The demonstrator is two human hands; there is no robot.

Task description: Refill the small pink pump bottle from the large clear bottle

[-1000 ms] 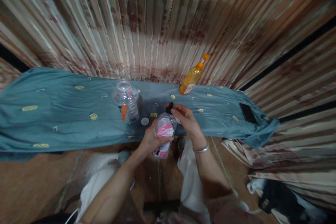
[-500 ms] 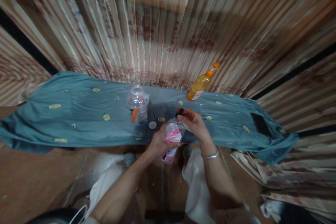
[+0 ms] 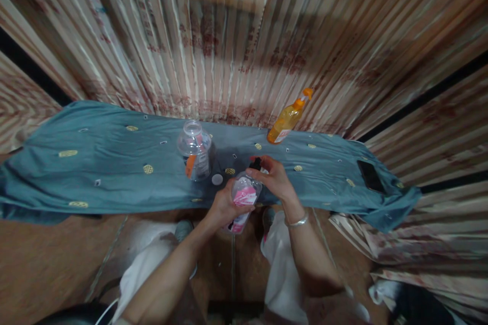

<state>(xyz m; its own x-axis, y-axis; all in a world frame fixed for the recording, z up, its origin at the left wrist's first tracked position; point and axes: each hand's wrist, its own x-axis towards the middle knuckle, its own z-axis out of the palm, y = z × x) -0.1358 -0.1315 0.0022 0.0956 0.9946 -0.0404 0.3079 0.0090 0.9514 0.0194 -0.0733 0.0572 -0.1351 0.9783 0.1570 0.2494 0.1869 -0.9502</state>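
My left hand [image 3: 222, 207] is wrapped round the body of a clear plastic bottle with a pink label [image 3: 244, 197], held tilted just in front of the table edge. My right hand [image 3: 272, 179] pinches the bottle's small black cap [image 3: 256, 164] at its top. A silver bangle sits on my right wrist. To the left on the cloth stands an open clear bottle with an orange label [image 3: 194, 150], and a small round white lid [image 3: 217, 179] lies beside it.
A teal cloth with gold patches [image 3: 95, 162] covers the long table. An orange pump bottle [image 3: 286, 119] stands at the back near the striped curtain [image 3: 244, 35]. A black phone [image 3: 369, 175] lies at the right end. My white-trousered legs show below.
The view has shifted a little. Both hands keep their hold on the pink-label bottle and its cap; my right fingers stay at the cap.
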